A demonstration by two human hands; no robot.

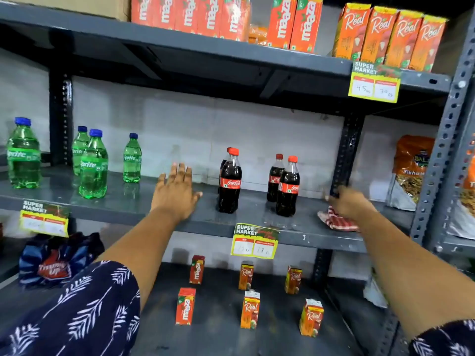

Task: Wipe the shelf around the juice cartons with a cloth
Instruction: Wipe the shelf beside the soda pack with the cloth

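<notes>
A red-and-white checked cloth (336, 220) lies on the middle grey shelf (257, 222) at the right, and my right hand (349, 201) is closed on it, blurred. My left hand (176, 191) rests flat on the same shelf with its fingers spread, between the green bottles and the cola bottles. Small juice cartons stand on the lower shelf (218, 335): two red Maaza ones (185, 305) at the left and several orange Real ones (249, 309) to their right. Tall Maaza cartons (190, 15) and Real cartons (385, 37) line the top shelf.
Several green Sprite bottles (93, 165) stand left on the middle shelf, several Coca-Cola bottles (229, 183) in its middle. Price tags (254, 240) hang off the shelf edges. A snack bag (408, 173) sits right of the upright post (442, 155). Wrapped bottles (55, 260) lie lower left.
</notes>
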